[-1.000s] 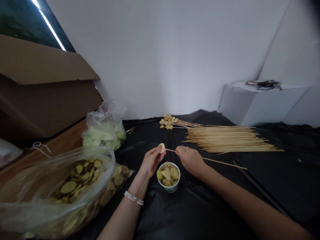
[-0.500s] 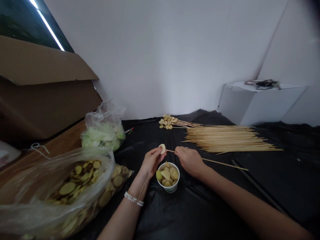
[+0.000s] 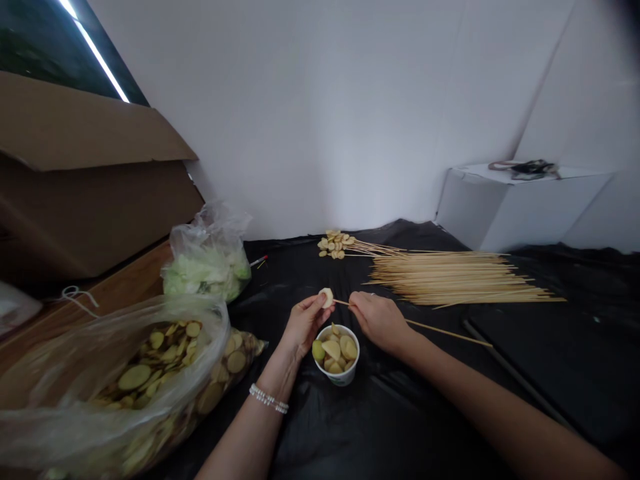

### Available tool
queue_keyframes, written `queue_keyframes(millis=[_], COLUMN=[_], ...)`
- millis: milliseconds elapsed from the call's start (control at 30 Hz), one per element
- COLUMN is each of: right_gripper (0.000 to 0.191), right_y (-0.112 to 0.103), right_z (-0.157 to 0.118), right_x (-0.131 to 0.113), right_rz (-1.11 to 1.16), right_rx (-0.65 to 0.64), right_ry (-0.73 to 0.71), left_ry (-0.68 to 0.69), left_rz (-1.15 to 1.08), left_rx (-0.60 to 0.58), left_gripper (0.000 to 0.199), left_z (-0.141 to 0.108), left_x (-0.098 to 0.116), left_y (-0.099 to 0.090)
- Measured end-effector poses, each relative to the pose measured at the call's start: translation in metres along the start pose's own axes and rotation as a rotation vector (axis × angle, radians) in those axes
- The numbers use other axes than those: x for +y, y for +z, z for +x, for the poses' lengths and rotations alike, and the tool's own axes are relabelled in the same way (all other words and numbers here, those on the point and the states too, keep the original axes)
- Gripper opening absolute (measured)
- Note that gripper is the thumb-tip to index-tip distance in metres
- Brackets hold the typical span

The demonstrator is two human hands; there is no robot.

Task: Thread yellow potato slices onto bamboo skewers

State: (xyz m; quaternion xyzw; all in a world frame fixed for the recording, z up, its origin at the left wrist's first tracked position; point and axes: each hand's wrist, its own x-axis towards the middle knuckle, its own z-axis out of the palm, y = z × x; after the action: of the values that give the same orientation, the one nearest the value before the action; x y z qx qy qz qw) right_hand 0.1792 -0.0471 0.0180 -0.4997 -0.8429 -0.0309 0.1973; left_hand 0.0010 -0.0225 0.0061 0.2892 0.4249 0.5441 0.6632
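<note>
A pale potato slice [image 3: 327, 297] is pinched between the thumb and fingers of my left hand [image 3: 305, 323], which wears a beaded bracelet at the wrist. My right hand [image 3: 379, 320] grips a thin wooden skewer [image 3: 450, 331]; its front end meets the slice, and its tail sticks out behind the hand to the right. Just below and between both hands stands a white paper cup [image 3: 345, 379] full of potato pieces [image 3: 334, 349]. Behind them, a bundle of bare skewers [image 3: 455, 277] lies beside several skewers tipped with slices [image 3: 335, 245].
An open plastic bag of slices [image 3: 150, 373] fills the lower left, with a bag of pale green vegetable [image 3: 207, 270] behind it. A cardboard box [image 3: 90, 200] stands at the left, a white box [image 3: 520, 207] at the back right. A pen [image 3: 259, 260] lies on the black cover [image 3: 390, 427].
The skewer and my right hand have shifted very slightly to the left, and the slice sits a touch further right. The rest looks the same.
</note>
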Motion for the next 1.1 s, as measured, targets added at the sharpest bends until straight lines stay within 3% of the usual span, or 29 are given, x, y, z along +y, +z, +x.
queue_keyframes(millis=[200,500,767,1100], right_gripper=[0.024,0.026,0.02,0.022], right_y=[-0.004,0.004,0.006,0.008], right_z=[-0.001,0.001,0.001,0.002], right_x=[0.001,0.002,0.0,0.0], right_rz=[-0.024,0.014,0.032,0.072], right_rx=[0.024,-0.1,-0.036,-0.093], right_ry=[0.018,0.015,0.03,0.069], left_ry=[0.034,-0.003,-0.026,-0.031], left_rz=[-0.007,0.002,-0.001,0.006], left_rx=[0.041,0.041,0.031,0.018], left_gripper=[0.01,0.011,0.013,0.014], left_z=[0.001,0.002,0.002,0.0], left_x=[0.007,0.005,0.003,0.001], left_y=[-0.002,-0.003,-0.002,-0.001])
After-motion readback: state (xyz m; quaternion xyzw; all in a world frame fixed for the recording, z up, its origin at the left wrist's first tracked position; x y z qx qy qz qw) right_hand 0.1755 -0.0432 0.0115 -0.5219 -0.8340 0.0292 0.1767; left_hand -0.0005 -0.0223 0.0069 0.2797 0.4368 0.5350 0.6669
